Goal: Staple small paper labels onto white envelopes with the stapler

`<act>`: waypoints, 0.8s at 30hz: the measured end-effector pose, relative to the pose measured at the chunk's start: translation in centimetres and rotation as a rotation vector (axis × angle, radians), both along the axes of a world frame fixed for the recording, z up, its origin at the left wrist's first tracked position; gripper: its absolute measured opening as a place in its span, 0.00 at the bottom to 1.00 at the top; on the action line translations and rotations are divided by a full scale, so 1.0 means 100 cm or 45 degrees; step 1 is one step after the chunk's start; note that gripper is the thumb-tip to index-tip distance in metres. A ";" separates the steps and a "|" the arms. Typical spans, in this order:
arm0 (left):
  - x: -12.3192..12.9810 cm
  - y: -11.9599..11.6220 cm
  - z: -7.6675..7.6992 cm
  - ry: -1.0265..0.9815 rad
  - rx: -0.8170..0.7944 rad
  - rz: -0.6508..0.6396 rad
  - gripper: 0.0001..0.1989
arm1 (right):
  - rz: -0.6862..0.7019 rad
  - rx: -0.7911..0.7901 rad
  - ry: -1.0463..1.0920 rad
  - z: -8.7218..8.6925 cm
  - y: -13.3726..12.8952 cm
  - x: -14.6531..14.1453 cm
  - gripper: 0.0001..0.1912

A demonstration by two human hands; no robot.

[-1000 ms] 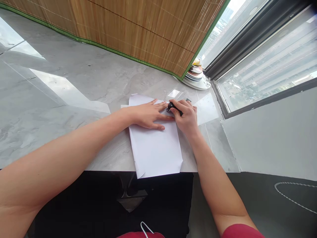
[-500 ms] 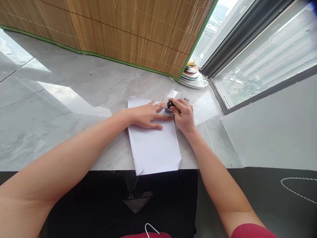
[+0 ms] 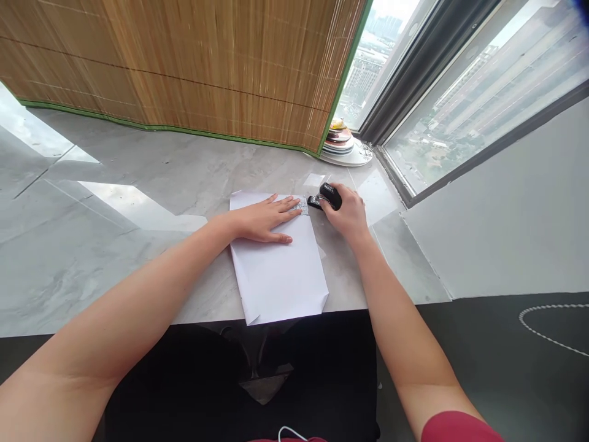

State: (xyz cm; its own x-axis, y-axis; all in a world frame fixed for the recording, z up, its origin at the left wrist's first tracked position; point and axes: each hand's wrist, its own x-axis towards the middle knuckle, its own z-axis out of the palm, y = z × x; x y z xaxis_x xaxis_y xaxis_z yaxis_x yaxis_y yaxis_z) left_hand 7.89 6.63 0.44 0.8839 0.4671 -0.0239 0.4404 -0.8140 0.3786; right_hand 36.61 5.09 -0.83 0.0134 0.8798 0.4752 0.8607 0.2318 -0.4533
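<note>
A white folded paper packet (image 3: pixel 280 276) lies on the counter, its near end reaching the front edge. My left hand (image 3: pixel 264 221) rests flat on its upper part, fingers apart. By those fingertips, at the packet's upper right corner, is a small patch of dense grey printed pattern (image 3: pixel 302 207), partly covered by them. My right hand (image 3: pixel 350 212) is closed round a small black device that looks like a roller stamp (image 3: pixel 330 194), with pale lettering on its top. It is just right of the packet's edge; whether its lower part touches the counter I cannot tell.
A bamboo blind (image 3: pixel 197 67) with green edging hangs behind the grey marbled counter (image 3: pixel 129 156). Stacked plates (image 3: pixel 345 153) stand in the back corner beside the window frame (image 3: pixel 405 67). A small clear piece of plastic (image 3: pixel 315 179) lies beyond my right hand.
My right hand has drawn the black device rightward off the packet's corner, and the patterned patch now shows there. My left hand stays flat on the packet. The view has shifted slightly.
</note>
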 end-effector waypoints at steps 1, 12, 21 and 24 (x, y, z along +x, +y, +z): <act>0.000 0.000 0.000 0.003 0.009 -0.008 0.46 | -0.011 -0.021 0.000 -0.001 0.000 0.002 0.21; -0.035 0.052 -0.008 -1.403 0.146 0.891 0.30 | 0.048 0.117 0.264 0.033 -0.034 -0.044 0.13; -0.051 0.070 -0.012 -2.047 -0.244 1.316 0.18 | 0.417 -0.276 0.040 0.023 -0.068 -0.145 0.09; -0.050 0.069 -0.012 -2.078 -0.304 1.313 0.17 | 0.455 -0.262 0.055 0.022 -0.063 -0.143 0.12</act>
State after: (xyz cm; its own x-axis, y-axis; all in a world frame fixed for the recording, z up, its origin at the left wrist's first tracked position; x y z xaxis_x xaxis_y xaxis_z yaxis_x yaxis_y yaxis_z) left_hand 2.85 13.57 -0.72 -0.4491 0.8504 0.2743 -0.1942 -0.3925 0.8990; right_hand 22.26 -1.18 1.39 -0.2939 0.9093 0.2946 0.7217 0.4132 -0.5553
